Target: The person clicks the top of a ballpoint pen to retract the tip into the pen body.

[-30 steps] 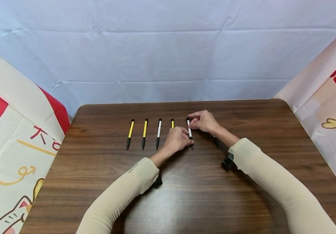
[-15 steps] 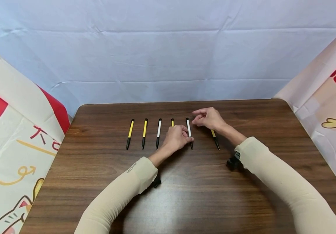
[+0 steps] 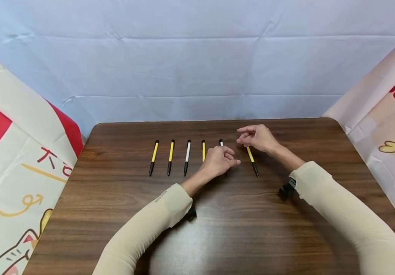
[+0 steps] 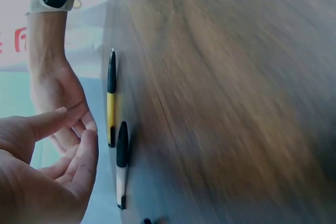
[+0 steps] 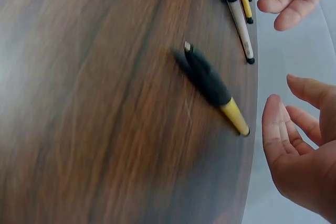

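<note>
In the head view my left hand [image 3: 218, 161] hovers over a white pen [image 3: 221, 143] with black ends and hides most of its length. Its fingers are loosely bent with thumb apart, holding nothing. My right hand [image 3: 257, 138] is above the top end of the rightmost yellow pen [image 3: 252, 161], which lies slanted. In the right wrist view there is a gap between the right hand [image 5: 302, 145] and that yellow pen [image 5: 231, 109]; its thumb and fingers stand apart. The left wrist view shows the left hand [image 4: 52, 177] beside the white pen [image 4: 121, 177], not gripping it.
To the left lie more pens in a row: a yellow pen [image 3: 154, 157], a second yellow pen [image 3: 171, 157], a white pen [image 3: 187, 157] and another yellow pen [image 3: 203, 147], partly covered by the left hand. They rest on a brown wooden table [image 3: 115, 214] with a pale cloth [image 3: 197, 76] behind.
The right hand has moved away from the white pen to the right, over the slanted yellow pen. The left hand has let go of the white pen and shifted slightly right.
</note>
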`<state>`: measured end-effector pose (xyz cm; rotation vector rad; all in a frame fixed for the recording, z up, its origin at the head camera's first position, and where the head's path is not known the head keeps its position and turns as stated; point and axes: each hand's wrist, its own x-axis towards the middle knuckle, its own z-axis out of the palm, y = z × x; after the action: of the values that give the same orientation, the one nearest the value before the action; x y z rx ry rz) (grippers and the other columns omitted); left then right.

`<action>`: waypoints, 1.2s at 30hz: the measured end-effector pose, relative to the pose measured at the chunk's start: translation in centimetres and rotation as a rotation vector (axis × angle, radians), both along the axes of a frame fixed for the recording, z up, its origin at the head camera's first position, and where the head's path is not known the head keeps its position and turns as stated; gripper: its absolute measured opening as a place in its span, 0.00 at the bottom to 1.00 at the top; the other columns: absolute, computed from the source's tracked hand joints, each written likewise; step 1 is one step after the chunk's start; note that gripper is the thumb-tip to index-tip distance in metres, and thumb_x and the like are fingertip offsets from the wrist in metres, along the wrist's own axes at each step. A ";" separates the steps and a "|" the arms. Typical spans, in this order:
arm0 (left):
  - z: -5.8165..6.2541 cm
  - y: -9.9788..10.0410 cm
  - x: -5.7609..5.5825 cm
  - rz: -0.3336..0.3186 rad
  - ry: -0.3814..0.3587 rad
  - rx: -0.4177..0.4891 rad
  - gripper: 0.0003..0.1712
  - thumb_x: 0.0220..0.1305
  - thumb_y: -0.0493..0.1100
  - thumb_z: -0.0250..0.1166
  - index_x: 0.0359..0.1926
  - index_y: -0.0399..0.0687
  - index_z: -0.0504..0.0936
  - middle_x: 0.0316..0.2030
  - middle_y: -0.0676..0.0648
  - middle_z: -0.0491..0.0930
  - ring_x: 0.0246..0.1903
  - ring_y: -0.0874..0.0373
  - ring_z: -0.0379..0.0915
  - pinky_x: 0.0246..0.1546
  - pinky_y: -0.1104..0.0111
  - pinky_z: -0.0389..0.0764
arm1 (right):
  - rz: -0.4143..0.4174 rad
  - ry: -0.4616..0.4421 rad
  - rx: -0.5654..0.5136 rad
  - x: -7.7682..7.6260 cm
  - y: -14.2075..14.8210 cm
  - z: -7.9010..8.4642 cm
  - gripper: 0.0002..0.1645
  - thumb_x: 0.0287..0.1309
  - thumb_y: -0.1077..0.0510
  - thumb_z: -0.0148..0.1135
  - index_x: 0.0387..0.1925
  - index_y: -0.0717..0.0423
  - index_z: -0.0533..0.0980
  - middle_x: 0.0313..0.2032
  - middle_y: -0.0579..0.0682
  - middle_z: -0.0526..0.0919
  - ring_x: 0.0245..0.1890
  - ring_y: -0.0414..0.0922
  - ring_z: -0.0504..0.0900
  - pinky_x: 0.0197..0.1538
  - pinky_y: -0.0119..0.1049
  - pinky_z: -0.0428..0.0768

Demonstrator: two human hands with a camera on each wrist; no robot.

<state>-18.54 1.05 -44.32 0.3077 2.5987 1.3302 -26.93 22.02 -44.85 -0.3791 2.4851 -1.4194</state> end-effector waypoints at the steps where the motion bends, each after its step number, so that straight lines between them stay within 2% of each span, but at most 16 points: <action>1: 0.0 0.2 0.0 -0.006 -0.013 0.019 0.21 0.65 0.46 0.78 0.53 0.38 0.88 0.36 0.50 0.90 0.32 0.64 0.86 0.34 0.73 0.84 | -0.003 -0.004 -0.008 0.0 0.2 0.0 0.27 0.69 0.64 0.69 0.66 0.69 0.77 0.44 0.63 0.89 0.45 0.58 0.91 0.46 0.39 0.89; 6: -0.1 1.3 0.3 -0.035 -0.062 0.058 0.23 0.64 0.47 0.78 0.54 0.38 0.88 0.38 0.49 0.90 0.33 0.64 0.85 0.32 0.74 0.83 | -0.007 -0.020 -0.029 -0.1 1.3 -0.1 0.27 0.69 0.66 0.68 0.66 0.71 0.76 0.43 0.63 0.89 0.43 0.52 0.92 0.46 0.38 0.89; 11: -0.1 2.3 0.4 -0.035 -0.054 0.017 0.22 0.63 0.47 0.79 0.53 0.39 0.88 0.37 0.50 0.90 0.35 0.63 0.84 0.36 0.75 0.81 | 0.003 -0.031 -0.023 -0.3 2.2 -0.4 0.27 0.69 0.65 0.68 0.66 0.71 0.76 0.44 0.63 0.88 0.43 0.47 0.92 0.47 0.38 0.89; 16: -0.1 3.3 0.6 -0.036 -0.055 -0.021 0.22 0.63 0.49 0.80 0.52 0.41 0.89 0.36 0.52 0.89 0.34 0.64 0.83 0.36 0.75 0.81 | 0.009 -0.030 0.023 -0.5 3.0 -0.8 0.26 0.69 0.64 0.69 0.65 0.70 0.77 0.45 0.64 0.87 0.43 0.47 0.91 0.45 0.37 0.89; 23: -0.8 4.5 0.6 -0.045 -0.031 -0.111 0.23 0.61 0.54 0.81 0.49 0.45 0.89 0.34 0.55 0.89 0.33 0.66 0.83 0.34 0.76 0.79 | 0.042 -0.054 0.065 -0.7 3.5 -1.3 0.27 0.68 0.63 0.71 0.65 0.70 0.77 0.45 0.63 0.87 0.42 0.46 0.90 0.44 0.35 0.89; 27: -1.1 4.9 0.6 -0.032 -0.023 -0.137 0.21 0.60 0.54 0.81 0.47 0.46 0.90 0.32 0.56 0.90 0.36 0.64 0.83 0.36 0.76 0.80 | 0.063 -0.050 0.088 -0.9 3.4 -1.5 0.27 0.67 0.62 0.73 0.63 0.69 0.79 0.44 0.61 0.88 0.39 0.45 0.90 0.42 0.30 0.86; 32: -1.3 5.4 0.6 -0.011 -0.033 -0.156 0.19 0.60 0.54 0.82 0.44 0.46 0.90 0.29 0.56 0.89 0.30 0.68 0.82 0.35 0.76 0.80 | 0.066 -0.033 0.130 -0.9 3.2 -1.2 0.28 0.66 0.62 0.74 0.63 0.71 0.78 0.43 0.63 0.88 0.39 0.48 0.90 0.40 0.25 0.81; 36: -1.3 6.1 0.5 -0.008 -0.025 -0.193 0.19 0.59 0.55 0.82 0.43 0.47 0.91 0.27 0.58 0.89 0.26 0.71 0.80 0.35 0.76 0.81 | 0.070 -0.025 0.138 -1.2 3.4 -1.7 0.28 0.65 0.61 0.75 0.63 0.69 0.79 0.44 0.62 0.88 0.37 0.46 0.89 0.40 0.26 0.80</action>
<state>-18.07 7.20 -45.66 0.2680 2.6748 1.0630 -28.12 25.44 -46.50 -0.4138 2.5058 -1.2112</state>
